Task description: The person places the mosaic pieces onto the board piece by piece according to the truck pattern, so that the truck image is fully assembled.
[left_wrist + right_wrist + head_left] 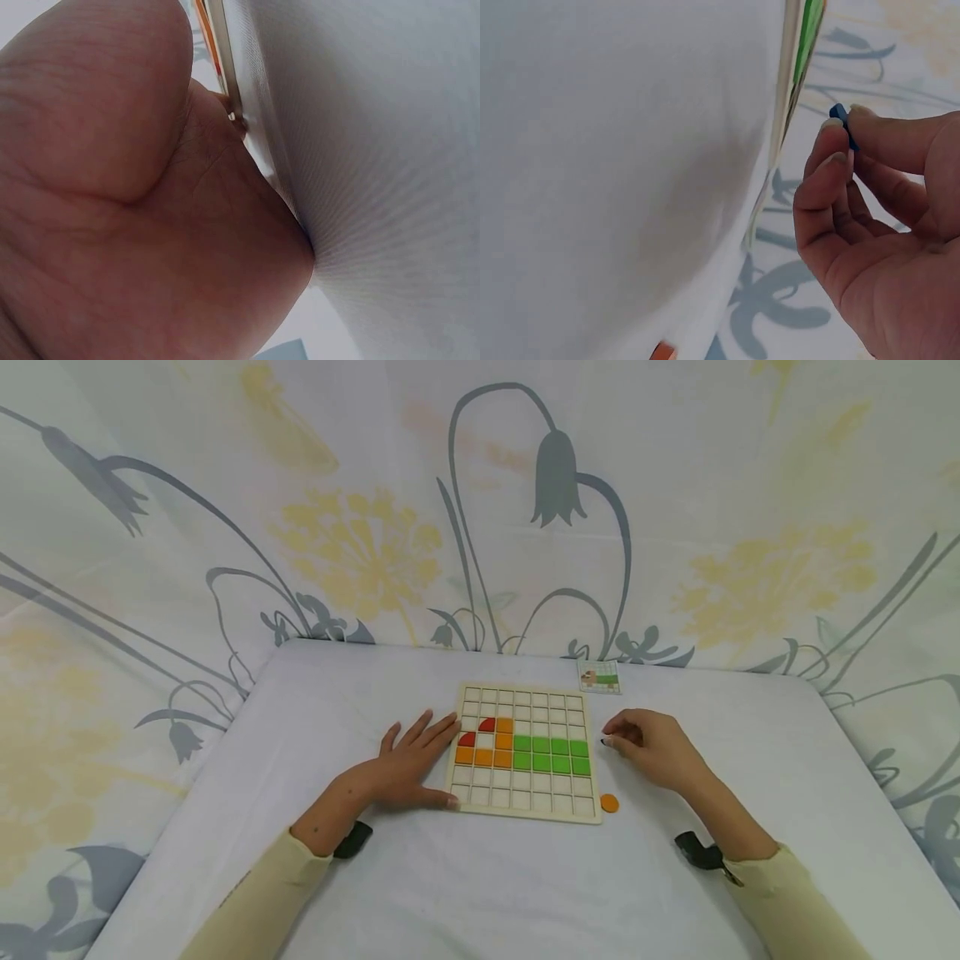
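A pale wooden grid board lies on the white cloth, holding red quarter-round tiles, orange square tiles and two rows of green square tiles. My left hand rests flat with fingers spread, its fingertips and thumb along the board's left edge. Just off the board's right side, my right hand pinches a small blue piece between thumb and fingertips. In the left wrist view, the palm covers most of the picture.
An orange disc lies beside the board's lower right corner. Behind the upper right corner sits a small picture card with a similar coloured pattern. A flower-printed cloth rises at the table's back and sides.
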Available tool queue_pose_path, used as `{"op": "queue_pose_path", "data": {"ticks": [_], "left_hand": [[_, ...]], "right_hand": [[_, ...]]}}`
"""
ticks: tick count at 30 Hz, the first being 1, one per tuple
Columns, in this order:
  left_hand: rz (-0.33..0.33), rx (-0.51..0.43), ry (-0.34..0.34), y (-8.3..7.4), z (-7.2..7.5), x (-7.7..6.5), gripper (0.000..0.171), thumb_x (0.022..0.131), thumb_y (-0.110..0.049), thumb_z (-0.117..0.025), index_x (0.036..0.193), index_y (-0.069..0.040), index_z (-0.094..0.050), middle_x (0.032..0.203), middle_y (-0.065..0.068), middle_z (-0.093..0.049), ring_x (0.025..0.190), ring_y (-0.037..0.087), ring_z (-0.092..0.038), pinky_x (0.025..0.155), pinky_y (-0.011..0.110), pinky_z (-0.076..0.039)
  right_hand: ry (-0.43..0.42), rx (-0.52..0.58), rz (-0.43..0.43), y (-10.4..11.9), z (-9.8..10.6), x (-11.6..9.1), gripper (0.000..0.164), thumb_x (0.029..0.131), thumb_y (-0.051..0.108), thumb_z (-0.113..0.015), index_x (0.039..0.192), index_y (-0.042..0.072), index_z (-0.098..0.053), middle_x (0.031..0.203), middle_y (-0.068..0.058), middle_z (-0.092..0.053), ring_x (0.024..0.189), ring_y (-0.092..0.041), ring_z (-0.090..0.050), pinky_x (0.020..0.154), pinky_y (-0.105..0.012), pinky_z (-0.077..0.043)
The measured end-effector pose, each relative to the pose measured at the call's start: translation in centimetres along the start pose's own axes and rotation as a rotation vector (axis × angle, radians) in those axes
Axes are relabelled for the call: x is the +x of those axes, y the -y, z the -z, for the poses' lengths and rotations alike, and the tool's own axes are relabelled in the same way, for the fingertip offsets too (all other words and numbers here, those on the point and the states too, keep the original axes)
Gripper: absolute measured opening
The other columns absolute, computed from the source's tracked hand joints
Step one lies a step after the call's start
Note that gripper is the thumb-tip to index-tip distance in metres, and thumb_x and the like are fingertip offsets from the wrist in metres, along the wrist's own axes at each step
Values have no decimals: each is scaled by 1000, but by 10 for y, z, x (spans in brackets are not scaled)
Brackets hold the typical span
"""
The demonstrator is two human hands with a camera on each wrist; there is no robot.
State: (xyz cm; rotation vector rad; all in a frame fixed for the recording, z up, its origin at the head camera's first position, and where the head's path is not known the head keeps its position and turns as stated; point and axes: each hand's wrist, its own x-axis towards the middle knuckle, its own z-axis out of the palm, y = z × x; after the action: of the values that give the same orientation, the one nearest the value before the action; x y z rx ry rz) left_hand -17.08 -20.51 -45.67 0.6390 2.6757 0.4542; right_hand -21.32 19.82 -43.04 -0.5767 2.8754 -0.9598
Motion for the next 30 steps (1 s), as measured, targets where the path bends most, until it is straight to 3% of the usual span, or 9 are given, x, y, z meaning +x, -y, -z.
{"op": "queue_pose_path", "data": {"ticks": [12,20,27,30], "left_hand": [[-2,-2,-5,-2,1,-3,117,89,-67,-76,173,-21,-9,180,-4,0,165,30,12,125,69,4],[-3,1,-1,-3,2,-3,117,90,-67,-75,173,-21,-8,180,-3,0,165,31,12,125,69,4],[0,1,-7,-3,2,-3,116,89,-67,-76,173,-21,-10,180,-4,0,165,31,11,125,69,4],[-1,-1,-8,-4,2,-3,116,89,-68,-75,173,-21,-9,180,-4,0,165,31,11,125,69,4]], "right_hand": [[101,115,87,29,-23,25,9,108,8,-61,109,1,-67,93,-11,-67,76,-18,-54,67,-30,-48],[148,117,136,51,-39,38,8,110,11,-59,110,4,-61,85,-7,-62,73,-17,-51,68,-32,-46],[131,120,176,72,-53,48,4,106,9,-66,108,7,-67,100,-5,-72,86,-16,-62,82,-37,-54],[128,130,181,79,-58,51,3,104,7,-69,105,7,-72,99,-4,-74,86,-15,-65,81,-36,-56]]}}
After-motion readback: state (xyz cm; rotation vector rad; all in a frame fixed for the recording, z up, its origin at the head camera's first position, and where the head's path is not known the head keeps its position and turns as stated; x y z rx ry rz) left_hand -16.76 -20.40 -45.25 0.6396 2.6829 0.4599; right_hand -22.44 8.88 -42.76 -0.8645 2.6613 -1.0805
